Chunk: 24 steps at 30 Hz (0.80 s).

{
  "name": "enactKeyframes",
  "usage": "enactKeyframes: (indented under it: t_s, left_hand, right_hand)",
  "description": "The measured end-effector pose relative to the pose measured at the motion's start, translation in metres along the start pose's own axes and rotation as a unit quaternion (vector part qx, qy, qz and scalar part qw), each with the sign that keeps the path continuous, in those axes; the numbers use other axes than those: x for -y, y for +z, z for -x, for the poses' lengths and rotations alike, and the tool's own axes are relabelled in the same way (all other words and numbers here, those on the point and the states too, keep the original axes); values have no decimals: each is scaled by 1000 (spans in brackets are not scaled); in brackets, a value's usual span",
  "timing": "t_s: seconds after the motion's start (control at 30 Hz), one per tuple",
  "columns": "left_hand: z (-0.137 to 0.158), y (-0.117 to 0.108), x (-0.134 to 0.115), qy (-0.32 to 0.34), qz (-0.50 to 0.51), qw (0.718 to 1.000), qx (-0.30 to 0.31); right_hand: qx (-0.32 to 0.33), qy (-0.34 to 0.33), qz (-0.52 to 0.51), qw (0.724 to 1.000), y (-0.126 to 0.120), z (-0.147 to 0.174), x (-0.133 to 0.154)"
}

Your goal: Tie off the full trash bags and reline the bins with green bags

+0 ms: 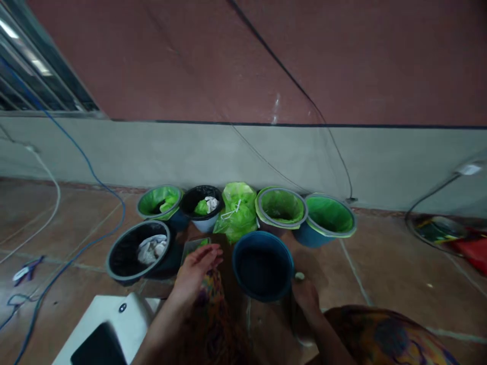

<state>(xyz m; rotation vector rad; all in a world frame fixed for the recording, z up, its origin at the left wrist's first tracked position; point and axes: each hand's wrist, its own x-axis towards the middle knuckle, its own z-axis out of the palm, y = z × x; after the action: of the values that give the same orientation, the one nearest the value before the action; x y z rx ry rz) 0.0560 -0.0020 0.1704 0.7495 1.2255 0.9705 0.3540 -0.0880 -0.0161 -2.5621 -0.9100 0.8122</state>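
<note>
My left hand point(200, 263) is raised over a small clear container point(190, 247) with green material in it. Its fingers are loosely stretched, and I see nothing held. A blue bucket point(236, 258) with a dark inside stands in front of me, without a liner. My right hand point(306, 296) is closed beside the bucket's right rim, blurred. A small pale round end point(300, 276) shows at its fingers; what it belongs to is unclear. A thin curved line, possibly a wire handle, hangs below that hand.
Green-lined bins point(281, 223) and a tied green bag point(238, 208) line the wall. Black-lined bins point(114, 261) hold crumpled white and green waste. A blue cable point(87, 157) crosses the left floor. A white box point(102, 314) bears a dark phone-like slab point(99, 347). Purple-handled scissors point(28, 270) lie left.
</note>
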Motion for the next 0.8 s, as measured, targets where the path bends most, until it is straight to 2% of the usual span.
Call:
enactKeyframes:
  t_s: [0.1,0.2,0.3,0.37,0.5,0.63,0.73,0.8]
  left_hand:
    - [9,-42,-2,11,51,996,-77]
    - [11,-86,13,11,76,987,-141]
    - [-5,-119,53,-25,50,981,-185]
    - [-27,-133,87,-57,-18,972,-226]
    - [-84,-141,137,-112,-244,930,-252]
    - [-134,-137,149,-124,-356,896,-234]
    - [-162,-134,152,-151,-375,887,-224]
    - [-178,-134,158,-166,-384,880,-226]
  right_hand:
    - [-7,-24,5,1000,1,1,0]
    - [-21,-50,15,998,6,4,11]
    - [-38,-104,12,994,13,7,28]
    - [-47,-152,-2,987,17,10,39]
    - [-53,-216,-14,975,21,13,61]
    - [3,-289,3,957,33,16,109]
    - [87,-386,42,917,69,14,173]
    - [121,-407,100,900,107,7,220]
